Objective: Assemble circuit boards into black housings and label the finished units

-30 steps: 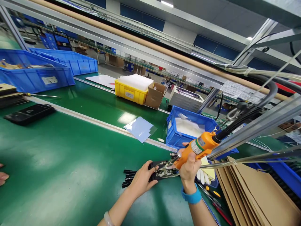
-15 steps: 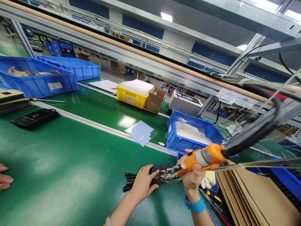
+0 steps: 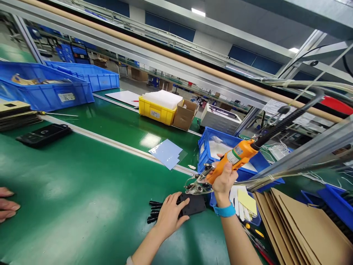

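My right hand (image 3: 224, 180) is wrapped around an orange electric screwdriver (image 3: 234, 159), with a cable running up from its rear end. The tool's metal front end (image 3: 199, 186), with thin tubes about it, points down to the left just above a flat black box (image 3: 194, 204). On the green bench, my left hand (image 3: 171, 212) grips the left end of this box, thumb on top and fingers over the far side. Several short black stubs (image 3: 154, 212) stick out to the left of that hand. The tool's tip is hard to make out.
Blue bins (image 3: 202, 154) stand behind the tool and at the far left. A yellow bin (image 3: 157, 110) holds white sheets. Cardboard sheets (image 3: 300, 224) lean at right, near screwdrivers (image 3: 255, 231). Another person's hand (image 3: 8, 204) rests at the left edge.
The electric screwdriver has risen off the black box in my right hand, baring the box's top. My left hand stays on the box.
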Motion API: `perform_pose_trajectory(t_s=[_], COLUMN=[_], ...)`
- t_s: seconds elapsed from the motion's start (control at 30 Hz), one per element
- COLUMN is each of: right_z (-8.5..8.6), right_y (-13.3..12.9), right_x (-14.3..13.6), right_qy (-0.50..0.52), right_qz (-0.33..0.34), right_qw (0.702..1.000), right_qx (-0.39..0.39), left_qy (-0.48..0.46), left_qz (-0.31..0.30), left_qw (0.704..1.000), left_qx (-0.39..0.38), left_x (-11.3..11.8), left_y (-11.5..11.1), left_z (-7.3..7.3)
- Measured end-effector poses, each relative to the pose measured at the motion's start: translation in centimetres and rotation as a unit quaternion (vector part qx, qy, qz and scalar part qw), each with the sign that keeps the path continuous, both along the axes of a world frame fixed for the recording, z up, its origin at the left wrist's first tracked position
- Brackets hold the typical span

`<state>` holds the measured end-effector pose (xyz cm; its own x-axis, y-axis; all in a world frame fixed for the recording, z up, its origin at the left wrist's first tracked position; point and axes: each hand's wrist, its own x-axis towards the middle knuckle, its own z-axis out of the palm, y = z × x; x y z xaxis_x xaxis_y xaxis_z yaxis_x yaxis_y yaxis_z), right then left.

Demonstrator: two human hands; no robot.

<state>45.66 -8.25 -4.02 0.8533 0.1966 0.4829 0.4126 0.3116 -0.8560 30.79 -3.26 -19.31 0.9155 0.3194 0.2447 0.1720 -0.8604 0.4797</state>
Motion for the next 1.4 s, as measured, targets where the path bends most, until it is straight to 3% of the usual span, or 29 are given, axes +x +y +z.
perform_pose_trajectory(t_s=[0.13,0.8,0.9,1.17,1.27,1.4], right_z=[-1.4,-2.8,-1.1,7.8,9.3,9.6], right_y=[0.1,0.6,0.4,-0.7,-0.7,-1.3], right_x=[0.0,-0.1,-0.3,1.7,3.0,5.1], right_qy=[0.002,-0.007,-0.007,-0.092,-0.129,-0.135], right_qz=[0.013,0.046,0.041,-0.075,-0.099,-0.075], right_qw=[1.000,0.999,0.999,0.990,0.983,0.987], right_qx=[0.001,0.011,0.015,0.073,0.080,0.053], left_qy=[-0.001,-0.012,-0.019,-0.057,-0.063,-0.069], left_qz=[-0.004,-0.007,-0.009,0.032,0.045,0.051], left_qw=[1.000,1.000,1.000,0.998,0.997,0.996], left_qx=[-0.004,-0.010,-0.008,-0.004,0.004,0.016], left_x=[0.0,0.0,-0.1,0.3,0.4,0.2], left_y=[0.0,0.0,0.1,-0.2,-0.4,-0.7], left_z=[0.0,-0.9,-0.9,-0.9,-1.2,-1.8])
